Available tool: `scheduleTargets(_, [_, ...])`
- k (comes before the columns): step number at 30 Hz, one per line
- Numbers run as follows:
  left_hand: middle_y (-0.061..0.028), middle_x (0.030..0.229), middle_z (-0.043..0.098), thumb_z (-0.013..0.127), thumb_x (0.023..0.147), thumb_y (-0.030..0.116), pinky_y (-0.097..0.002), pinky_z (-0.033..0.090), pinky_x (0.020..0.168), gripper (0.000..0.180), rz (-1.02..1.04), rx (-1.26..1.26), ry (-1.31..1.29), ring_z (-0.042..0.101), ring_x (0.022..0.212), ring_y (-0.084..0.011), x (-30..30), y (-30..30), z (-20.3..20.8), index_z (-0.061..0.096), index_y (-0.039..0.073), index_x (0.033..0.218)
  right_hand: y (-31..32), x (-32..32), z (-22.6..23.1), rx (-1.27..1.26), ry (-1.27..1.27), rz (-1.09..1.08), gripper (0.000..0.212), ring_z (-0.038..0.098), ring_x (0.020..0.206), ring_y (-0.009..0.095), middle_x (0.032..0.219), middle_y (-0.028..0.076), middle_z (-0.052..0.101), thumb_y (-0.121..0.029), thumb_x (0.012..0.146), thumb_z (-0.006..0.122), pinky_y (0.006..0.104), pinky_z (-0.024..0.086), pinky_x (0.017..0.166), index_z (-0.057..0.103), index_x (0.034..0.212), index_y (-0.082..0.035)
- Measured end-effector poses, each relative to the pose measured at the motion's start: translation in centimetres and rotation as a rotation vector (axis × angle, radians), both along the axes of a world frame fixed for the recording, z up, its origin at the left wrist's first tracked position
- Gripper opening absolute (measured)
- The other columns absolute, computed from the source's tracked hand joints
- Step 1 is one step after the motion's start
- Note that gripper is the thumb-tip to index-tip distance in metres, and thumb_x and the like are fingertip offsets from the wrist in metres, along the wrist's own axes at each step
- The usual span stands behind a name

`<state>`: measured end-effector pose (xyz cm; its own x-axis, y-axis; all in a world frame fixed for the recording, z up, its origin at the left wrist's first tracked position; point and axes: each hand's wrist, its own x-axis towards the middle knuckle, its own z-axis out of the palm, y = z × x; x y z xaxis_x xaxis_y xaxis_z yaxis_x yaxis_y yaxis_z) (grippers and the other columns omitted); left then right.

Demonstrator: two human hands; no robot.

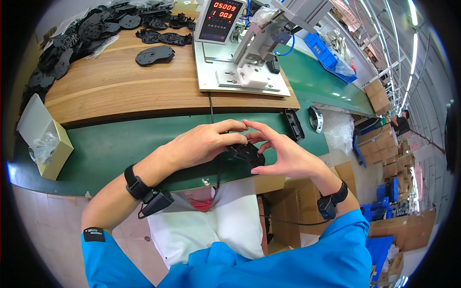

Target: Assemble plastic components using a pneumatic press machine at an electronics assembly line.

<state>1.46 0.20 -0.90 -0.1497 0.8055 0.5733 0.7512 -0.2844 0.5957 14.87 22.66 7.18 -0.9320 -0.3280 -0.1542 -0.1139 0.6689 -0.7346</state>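
Observation:
A black plastic shell part (248, 154), curved like a computer mouse casing, is held over the near edge of the green bench. My left hand (204, 144) pinches its left end, thumb and index finger meeting near the top. From the other side my right hand (287, 154) curls round it, thumb below and fingertips above. Between the fingertips there may be something small, too fine to make out. Right of my hands lie a black open tray-like part (293, 125) and a silver-rimmed oval part (315, 119).
On a wooden board (120, 98) stands a bench press (257, 57) with a red-digit display (218, 21). Black shells (91, 31) are heaped at far left; one shell (154, 55) lies apart. A small carton (60, 149) sits left, a blue bin (329, 57) far right. A cable (211, 108) crosses the bench.

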Motion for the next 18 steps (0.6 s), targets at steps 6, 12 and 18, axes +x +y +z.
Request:
scheduleTargets(6, [-0.0137, 0.138, 0.06, 0.069, 0.084, -0.008, -0.0424, 0.061, 0.088, 0.056, 0.302, 0.221, 0.032, 0.069, 0.11, -0.0368, 0.3, 0.2, 0.3, 0.059, 0.01, 0.137, 3.7, -1.6, 2.7, 0.073, 0.092, -0.212, 0.107, 0.06, 0.117, 0.021, 0.131, 0.014, 0.062, -0.016, 0.078, 0.091, 0.0337, 0.056, 0.088, 0.028, 0.164, -0.009])
scheduleTargets(12, [-0.0111, 0.121, 0.064, 0.067, 0.085, -0.007, -0.04, 0.06, 0.078, 0.04, 0.348, 0.242, 0.048, 0.071, 0.093, -0.032, -0.2, 1.3, -0.9, 0.062, 0.006, 0.123, 13.4, -9.8, -0.3, 0.094, 0.391, -0.73, 0.091, 0.067, 0.11, 0.025, 0.128, 0.018, 0.064, -0.031, 0.082, 0.09, 0.0366, 0.057, 0.087, 0.041, 0.153, -0.001])
scheduleTargets(18, [-0.0094, 0.115, 0.065, 0.066, 0.081, -0.008, -0.0411, 0.059, 0.074, 0.036, 0.371, 0.256, 0.073, 0.07, 0.09, -0.032, -0.5, 0.6, -0.9, 0.064, 0.005, 0.114, 15.6, -19.5, -1.6, 0.517, 0.548, -0.862, 0.1, 0.07, 0.11, 0.036, 0.119, 0.024, 0.07, -0.056, 0.077, 0.085, 0.0432, 0.055, 0.095, 0.045, 0.148, 0.001])
